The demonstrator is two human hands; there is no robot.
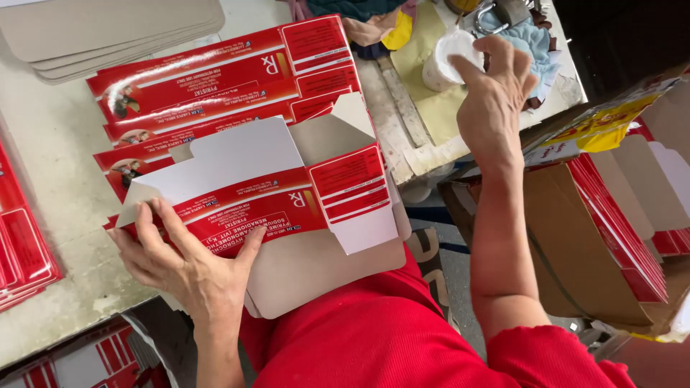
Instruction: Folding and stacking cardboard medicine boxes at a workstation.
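Observation:
My left hand (188, 260) presses on the near edge of a flat red and white carton blank (277, 197), fingers spread over its red panel. The blank lies on a grey board (316, 269) across my lap. More flat red cartons (215, 79) are fanned out on the table beyond it. My right hand (494, 97) is raised to the right, fingertips touching a small white cup (447, 61) on the bench. It does not hold the cup.
A stack of grey boards (108, 32) lies at the far left. Red cartons (21, 244) lie at the left edge. A brown box (575, 244) of red cartons stands on the right. Cloths (528, 39) and a metal clamp (503, 14) sit behind the cup.

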